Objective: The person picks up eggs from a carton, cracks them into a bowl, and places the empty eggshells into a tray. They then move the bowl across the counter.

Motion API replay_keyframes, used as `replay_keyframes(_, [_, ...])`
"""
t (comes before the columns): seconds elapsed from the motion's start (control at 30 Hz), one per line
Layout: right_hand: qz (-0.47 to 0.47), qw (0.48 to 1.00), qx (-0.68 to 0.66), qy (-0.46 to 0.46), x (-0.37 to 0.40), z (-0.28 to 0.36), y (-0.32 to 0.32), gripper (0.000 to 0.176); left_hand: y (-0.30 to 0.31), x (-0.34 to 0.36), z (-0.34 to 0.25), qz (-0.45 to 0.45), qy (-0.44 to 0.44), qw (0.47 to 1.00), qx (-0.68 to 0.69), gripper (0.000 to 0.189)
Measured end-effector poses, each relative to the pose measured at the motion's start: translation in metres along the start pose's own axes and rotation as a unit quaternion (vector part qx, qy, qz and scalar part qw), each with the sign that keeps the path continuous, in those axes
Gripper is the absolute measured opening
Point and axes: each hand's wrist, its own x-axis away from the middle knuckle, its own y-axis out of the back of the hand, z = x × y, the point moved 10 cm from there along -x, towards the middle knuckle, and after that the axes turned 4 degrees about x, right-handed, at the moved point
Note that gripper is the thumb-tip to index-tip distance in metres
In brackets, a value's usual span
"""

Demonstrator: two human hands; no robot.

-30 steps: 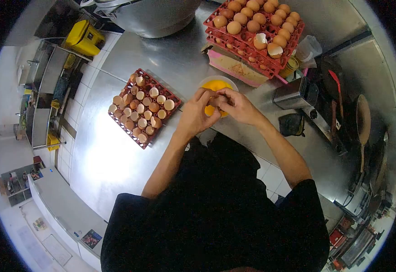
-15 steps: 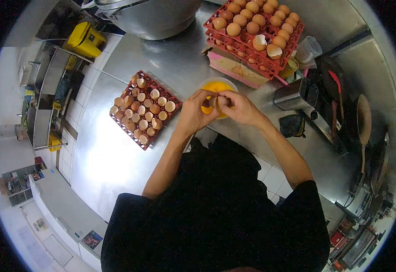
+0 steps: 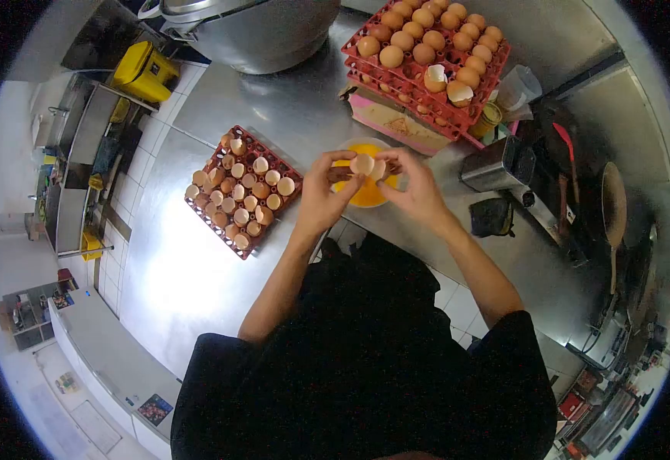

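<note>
Over a bowl of yellow egg point(image 3: 367, 195), my left hand point(image 3: 329, 192) holds one half of a cracked eggshell point(image 3: 362, 165), its pale inside showing. My right hand point(image 3: 414, 189) grips the other shell half point(image 3: 379, 170) close beside it. Left of the bowl lies a red tray point(image 3: 277, 162) with many empty brown shells point(image 3: 260, 165). Beyond the bowl, a stack of red trays point(image 3: 457, 123) carries whole brown eggs point(image 3: 424, 54) and two broken shells point(image 3: 435, 78) near its front corner.
A large metal pot point(image 3: 254, 38) stands at the back left of the steel table point(image 3: 189, 161). Under the egg trays is a pink box point(image 3: 396, 123). To the right are a metal appliance point(image 3: 496, 165), a black cloth point(image 3: 492, 217), a clear jug point(image 3: 517, 88) and a pan point(image 3: 614, 203).
The egg between my hands has come apart into two shell halves, and my hands have spread slightly. The view has shifted a little.
</note>
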Motion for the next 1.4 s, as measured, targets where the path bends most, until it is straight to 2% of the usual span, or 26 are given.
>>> replay_keyframes(0.03, [-0.002, 1.0, 0.003, 0.001, 0.0, 0.004, -0.002, 0.05, -0.009, 0.0, -0.002, 0.026, -0.019, 0.999, -0.002, 0.041])
replay_keyframes(0.1, [-0.026, 0.992, -0.117, -0.026, -0.002, 0.006, -0.003, 0.051, -0.018, -0.002, -0.012, 0.053, -0.039, 0.998, -0.004, 0.044])
replay_keyframes(0.17, [-0.016, 0.993, -0.12, -0.01, -0.006, 0.008, 0.002, 0.048, -0.021, -0.003, -0.035, 0.053, -0.095, 0.971, -0.213, 0.053])
replay_keyframes(0.2, [-0.004, 0.992, -0.124, 0.005, -0.01, 0.014, 0.004, 0.046, -0.023, -0.003, -0.045, 0.054, -0.096, 0.971, -0.212, 0.053])
replay_keyframes(0.27, [-0.027, 0.99, -0.135, 0.022, -0.019, 0.025, 0.017, 0.044, -0.022, -0.005, -0.055, 0.042, -0.067, 0.993, -0.088, 0.055])
replay_keyframes(0.33, [-0.05, 0.987, -0.144, 0.04, -0.036, 0.043, 0.04, 0.041, -0.017, -0.007, -0.053, 0.037, -0.061, 0.995, -0.068, 0.055])
replay_keyframes(0.4, [-0.122, 0.991, -0.008, 0.06, -0.062, 0.063, 0.08, 0.043, -0.011, -0.006, -0.046, 0.032, -0.054, 0.997, -0.049, 0.055])
replay_keyframes(0.43, [-0.121, 0.991, -0.007, 0.061, -0.077, 0.068, 0.092, 0.043, -0.007, -0.005, -0.038, 0.022, -0.046, 0.997, -0.054, 0.054])
replay_keyframes(0.47, [-0.17, 0.971, 0.129, 0.108, -0.088, 0.084, 0.111, 0.045, -0.003, -0.003, -0.03, 0.011, -0.037, 0.998, -0.058, 0.054])
replay_keyframes(0.5, [-0.214, 0.929, 0.262, 0.152, -0.095, 0.096, 0.122, 0.048, -0.001, 0.001, -0.025, 0.01, -0.035, 0.998, -0.058, 0.054])
replay_keyframes(0.53, [-0.212, 0.929, 0.261, 0.153, -0.106, 0.086, 0.127, 0.048, 0.002, 0.004, -0.019, 0.004, -0.025, 0.999, -0.046, 0.053])
replay_keyframes(0.6, [-0.192, 0.864, 0.442, 0.144, -0.12, 0.066, 0.118, 0.051, 0.01, 0.011, -0.014, -0.006, -0.011, 0.999, -0.032, 0.053])
replay_keyframes(0.63, [-0.188, 0.865, 0.442, 0.146, -0.119, 0.06, 0.117, 0.051, 0.014, 0.015, -0.012, -0.004, 0.005, 0.999, -0.032, 0.053])
replay_keyframes(0.7, [-0.209, 0.815, 0.519, 0.151, -0.119, 0.064, 0.11, 0.05, 0.023, 0.018, -0.006, -0.01, 0.023, 0.999, -0.029, 0.052])
replay_keyframes(0.8, [-0.188, 0.815, 0.511, 0.198, -0.128, 0.086, 0.097, 0.049, 0.032, 0.024, 0.01, -0.033, 0.041, 0.999, -0.005, 0.05])
replay_keyframes(0.83, [-0.184, 0.817, 0.509, 0.197, -0.134, 0.081, 0.095, 0.049, 0.035, 0.024, 0.013, -0.041, 0.034, 0.999, -0.003, 0.052])
replay_keyframes(0.9, [-0.119, 0.804, 0.549, 0.196, -0.162, 0.058, 0.083, 0.046, 0.038, 0.025, 0.017, -0.047, 0.034, 0.998, -0.003, 0.053])
replay_keyframes(0.93, [-0.072, 0.8, 0.572, 0.163, -0.175, 0.052, 0.079, 0.044, 0.038, 0.025, 0.013, -0.046, 0.031, 0.998, -0.005, 0.053])
replay_keyframes(0.97, [-0.07, 0.802, 0.572, 0.159, -0.181, 0.054, 0.079, 0.044, 0.038, 0.024, 0.011, -0.044, 0.025, 0.999, -0.007, 0.053])
replay_keyframes(1.03, [-0.029, 0.794, 0.6, 0.095, -0.195, 0.049, 0.076, 0.049, 0.038, 0.024, 0.015, -0.043, 0.028, 0.999, -0.001, 0.053])
replay_keyframes(1.07, [-0.028, 0.794, 0.6, 0.095, -0.199, 0.043, 0.076, 0.049, 0.038, 0.024, 0.016, -0.043, 0.029, 0.999, 0.006, 0.052])
replay_keyframes(1.13, [-0.042, 0.789, 0.593, 0.156, -0.201, 0.046, 0.074, 0.053, 0.037, 0.025, 0.019, -0.043, 0.029, 0.999, 0.014, 0.052])
replay_keyframes(1.27, [-0.085, 0.798, 0.574, 0.164, -0.189, 0.069, 0.077, 0.056, 0.035, 0.024, 0.023, -0.037, 0.032, 0.999, 0.02, 0.051])
replay_keyframes(1.33, [-0.144, 0.863, 0.444, 0.193, -0.168, 0.116, 0.087, 0.057, 0.034, 0.023, 0.022, -0.035, 0.033, 0.999, 0.018, 0.051])
replay_keyframes(1.37, [-0.142, 0.864, 0.444, 0.191, -0.156, 0.124, 0.085, 0.057, 0.032, 0.023, 0.019, -0.029, 0.046, 0.998, 0.022, 0.048])
replay_keyframes(1.4, [-0.166, 0.895, 0.372, 0.183, -0.141, 0.133, 0.092, 0.047, 0.03, 0.023, 0.018, -0.023, 0.058, 0.998, 0.027, 0.044])
